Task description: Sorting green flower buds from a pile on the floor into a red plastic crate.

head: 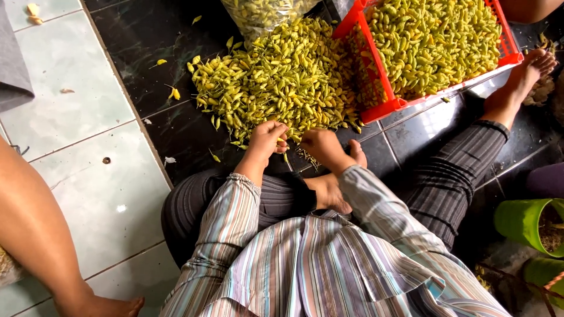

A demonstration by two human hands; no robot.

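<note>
A long-sleeved shirt with thin multicoloured vertical stripes is worn, with dark pinstriped trousers and bare feet.

Pod heap on floor, left of crate; both hands at heap's near edge.

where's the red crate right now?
Head view, upper right: the red crate, full of yellow-green pods, sits tilted on the dark floor tiles, right beside the loose pod pile and beyond the right hand.

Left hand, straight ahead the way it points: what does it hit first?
Probably the pile of yellow-green chillies on the dark floor: the left hand already sits at its near edge, fingers curled. Depth unclear.
</note>
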